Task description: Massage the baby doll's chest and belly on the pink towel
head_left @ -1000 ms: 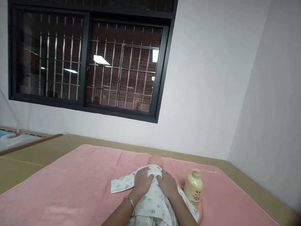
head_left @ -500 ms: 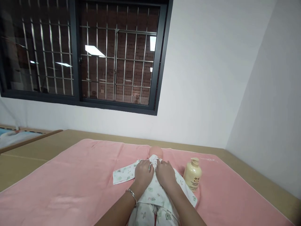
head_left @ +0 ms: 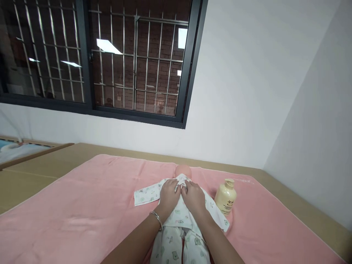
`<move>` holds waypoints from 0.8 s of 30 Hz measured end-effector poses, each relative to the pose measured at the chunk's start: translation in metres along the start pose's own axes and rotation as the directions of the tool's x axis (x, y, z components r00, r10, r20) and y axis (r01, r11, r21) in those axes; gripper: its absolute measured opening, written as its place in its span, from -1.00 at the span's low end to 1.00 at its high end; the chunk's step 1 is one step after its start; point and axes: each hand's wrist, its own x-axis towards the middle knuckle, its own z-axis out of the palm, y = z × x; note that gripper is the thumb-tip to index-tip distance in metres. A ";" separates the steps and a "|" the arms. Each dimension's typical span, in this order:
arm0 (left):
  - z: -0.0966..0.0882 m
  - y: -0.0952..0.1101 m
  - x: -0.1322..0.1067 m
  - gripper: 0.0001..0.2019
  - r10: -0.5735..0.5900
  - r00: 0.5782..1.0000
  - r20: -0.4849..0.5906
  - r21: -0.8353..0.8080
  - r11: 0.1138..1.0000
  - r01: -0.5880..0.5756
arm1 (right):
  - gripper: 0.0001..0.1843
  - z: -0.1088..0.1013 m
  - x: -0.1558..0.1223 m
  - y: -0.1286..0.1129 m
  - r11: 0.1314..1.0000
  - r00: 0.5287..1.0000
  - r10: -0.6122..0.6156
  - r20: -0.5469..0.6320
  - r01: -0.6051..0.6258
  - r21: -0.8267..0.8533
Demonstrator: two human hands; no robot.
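Note:
A baby doll lies on its back, its bald head (head_left: 183, 170) pointing away from me. It wears a white long-sleeved shirt (head_left: 178, 216) printed with small green figures, and matching trousers (head_left: 169, 246). Both sleeves stretch out to the sides. On the upper chest, my left hand (head_left: 169, 192), with a silver bangle at its wrist, pinches the shirt's front. Close beside it my right hand (head_left: 193, 197) also pinches the cloth, the thumbs nearly meeting at the middle. What exactly lies under the fingertips is hidden.
A pale yellow pump-top bottle (head_left: 226, 197) stands right of the doll, by the sleeve. Beneath everything is a pink mat (head_left: 90, 205) on a tan tabletop (head_left: 33, 183). A wall and a barred window (head_left: 137, 66) rise behind; a wooden-edged bed or box (head_left: 24, 156) is at far left.
The view has tipped slightly downward. Both hands have shifted a little down the chest from the neck, and the bunched cloth at the collar lies flatter.

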 end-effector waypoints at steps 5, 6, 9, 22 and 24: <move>-0.001 0.003 -0.004 -0.74 -0.092 0.996 -0.012 0.055 0.994 0.092 | -0.59 0.001 -0.004 -0.002 0.996 0.996 0.086 -0.032 -0.087 0.001; -0.001 0.003 -0.002 -0.70 -0.109 0.994 0.011 0.068 0.992 0.108 | -0.56 0.002 -0.001 0.001 0.996 0.996 0.088 -0.022 -0.088 0.018; -0.003 0.005 0.004 -0.59 -0.149 0.982 0.115 0.098 0.986 0.138 | -0.46 0.005 0.010 0.012 0.998 0.998 0.043 0.045 -0.046 0.049; -0.010 0.017 0.010 -0.72 -0.149 0.972 0.183 0.159 0.980 0.120 | -0.59 -0.012 0.005 -0.007 0.986 0.987 0.127 0.097 -0.115 -0.123; -0.008 0.012 0.012 -0.65 -0.178 0.963 0.204 0.128 0.980 0.154 | -0.57 -0.009 0.008 0.003 0.997 0.992 0.074 0.106 -0.071 -0.036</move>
